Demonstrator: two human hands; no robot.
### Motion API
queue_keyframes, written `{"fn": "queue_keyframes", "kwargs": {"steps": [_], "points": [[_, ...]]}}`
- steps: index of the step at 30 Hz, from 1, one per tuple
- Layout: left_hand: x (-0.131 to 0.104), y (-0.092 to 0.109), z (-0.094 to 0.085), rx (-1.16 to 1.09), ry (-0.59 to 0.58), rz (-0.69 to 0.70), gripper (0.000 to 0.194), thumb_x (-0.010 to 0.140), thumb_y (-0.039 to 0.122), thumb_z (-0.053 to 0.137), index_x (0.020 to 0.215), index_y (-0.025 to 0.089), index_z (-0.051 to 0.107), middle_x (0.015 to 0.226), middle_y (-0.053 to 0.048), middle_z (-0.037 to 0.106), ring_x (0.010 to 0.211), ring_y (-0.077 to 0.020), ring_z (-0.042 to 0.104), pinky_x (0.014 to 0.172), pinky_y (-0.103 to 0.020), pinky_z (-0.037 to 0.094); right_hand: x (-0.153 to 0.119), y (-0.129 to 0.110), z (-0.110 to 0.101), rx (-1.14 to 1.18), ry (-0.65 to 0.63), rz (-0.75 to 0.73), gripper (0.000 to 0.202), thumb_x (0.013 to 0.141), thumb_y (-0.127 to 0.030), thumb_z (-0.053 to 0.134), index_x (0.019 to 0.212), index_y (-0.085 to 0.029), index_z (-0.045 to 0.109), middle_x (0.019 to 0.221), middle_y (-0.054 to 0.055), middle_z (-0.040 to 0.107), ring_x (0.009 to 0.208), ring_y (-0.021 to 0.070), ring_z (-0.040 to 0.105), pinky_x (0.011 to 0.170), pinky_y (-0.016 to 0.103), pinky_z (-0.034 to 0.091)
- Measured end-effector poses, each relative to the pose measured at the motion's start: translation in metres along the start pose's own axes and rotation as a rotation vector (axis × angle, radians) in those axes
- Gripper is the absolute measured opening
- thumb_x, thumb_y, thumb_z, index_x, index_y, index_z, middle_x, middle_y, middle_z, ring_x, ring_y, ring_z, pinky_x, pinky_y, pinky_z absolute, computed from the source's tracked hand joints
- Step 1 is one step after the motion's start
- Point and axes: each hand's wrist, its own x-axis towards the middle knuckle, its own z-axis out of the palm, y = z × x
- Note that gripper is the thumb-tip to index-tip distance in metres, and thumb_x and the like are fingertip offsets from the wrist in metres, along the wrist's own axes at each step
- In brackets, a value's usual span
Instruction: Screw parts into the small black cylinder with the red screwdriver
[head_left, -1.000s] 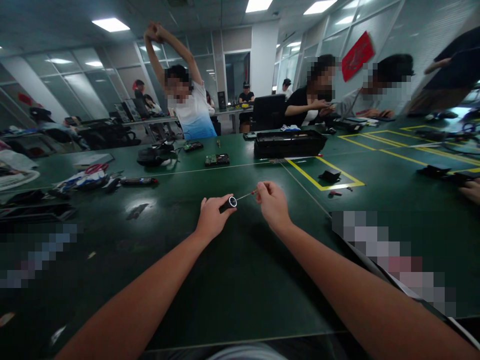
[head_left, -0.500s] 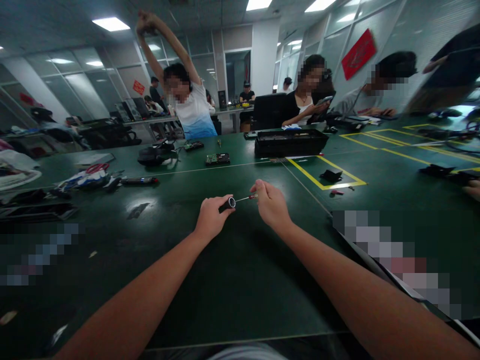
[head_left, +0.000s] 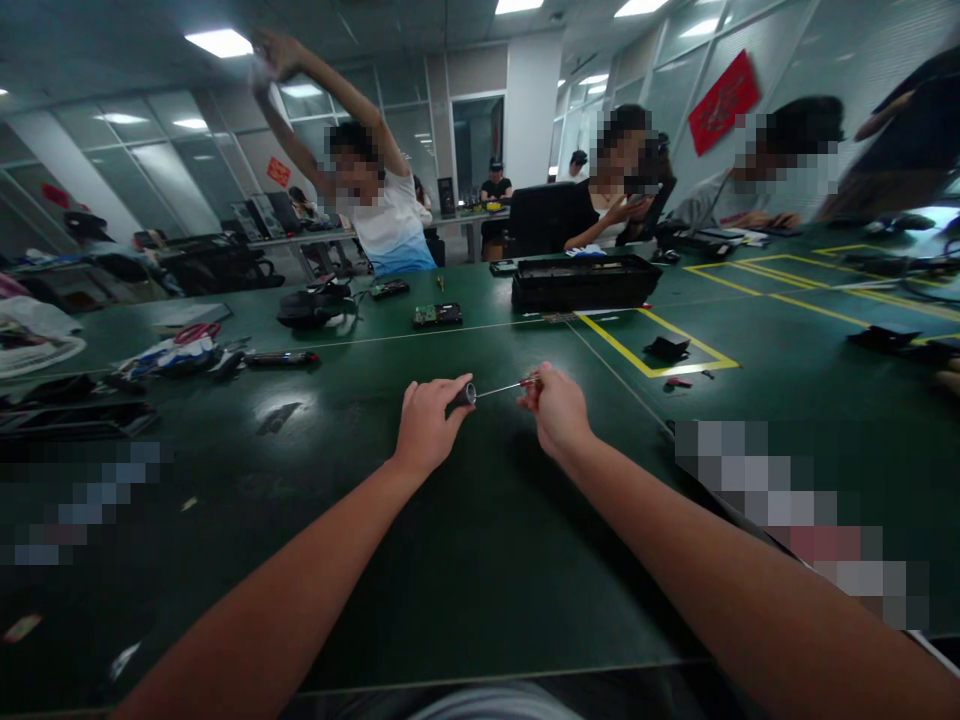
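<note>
Clock centred on the dark cyl: L hand [head_left: 429, 425] at approx 8, thumb and fingers pinched round the dark cyl [head_left: 461, 397], its ringed open end turned toward 3, long axis running approx 9 to 3 w/ a slight upward tilt. From that end a thin metal driver [head_left: 499, 389] w/ a reddish handle lies nearly in line, out to just above 3, where R hand [head_left: 559, 405] has its fingers closed on the handle; L hand is the nearer to the opening. Can't tell if the tip is inside the bore or just in front, too small. Both are held above the green table [head_left: 375, 580]. On it, L to R: tangled gear [head_left: 184, 350] and a pen-like tool [head_left: 281, 359] at 9, black pouch [head_left: 315, 307] at 10, circuit board [head_left: 437, 315] b/w 11 and 12, long black bin [head_left: 585, 285] at 2, yellow tape [head_left: 615, 345] just above 3. Room: person w/ arms raised [head_left: 394, 225] at 11, a seated person in black [head_left: 581, 222] b/w 1 and 2.
</note>
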Motion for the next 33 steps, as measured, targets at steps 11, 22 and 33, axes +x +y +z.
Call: {"fn": "queue_keyframes", "kwargs": {"steps": [11, 22, 33], "points": [[-0.002, -0.001, 0.005, -0.021, -0.088, -0.039, 0.04, 0.095, 0.025, 0.063, 0.135, 0.031, 0.06, 0.128, -0.005, 0.066, 0.121, -0.0264, 0.057, 0.117, -0.059, 0.029, -0.012, -0.008, 0.001, -0.252, 0.028, -0.258, 0.027, 0.096, -0.049, 0.043, 0.088, -0.025, 0.055, 0.074, 0.001, 0.059, 0.068, 0.0201, 0.056, 0.064, 0.035, 0.043], [0.0, -0.002, 0.004, -0.012, -0.07, -0.038, 0.039, 0.095, 0.026, 0.064, 0.133, 0.032, 0.061, 0.128, -0.005, 0.066, 0.121, -0.027, 0.057, 0.116, -0.057, 0.03, -0.025, -0.021, 0.001, -0.369, -0.058, -0.379, 0.026, 0.095, -0.047, 0.051, 0.087, -0.024, 0.058, 0.079, 0.002, 0.065, 0.07, 0.0194, 0.058, 0.067, 0.034, 0.041], [-0.001, -0.001, 0.004, -0.029, -0.072, -0.067, 0.043, 0.093, 0.029, 0.068, 0.135, 0.031, 0.06, 0.125, -0.004, 0.068, 0.118, -0.0276, 0.058, 0.119, -0.059, 0.026, -0.025, -0.022, 0.001, -0.324, -0.075, -0.368, 0.028, 0.097, -0.048, 0.049, 0.092, -0.023, 0.059, 0.081, 0.003, 0.066, 0.073, 0.0195, 0.06, 0.068, 0.034, 0.044]]}}
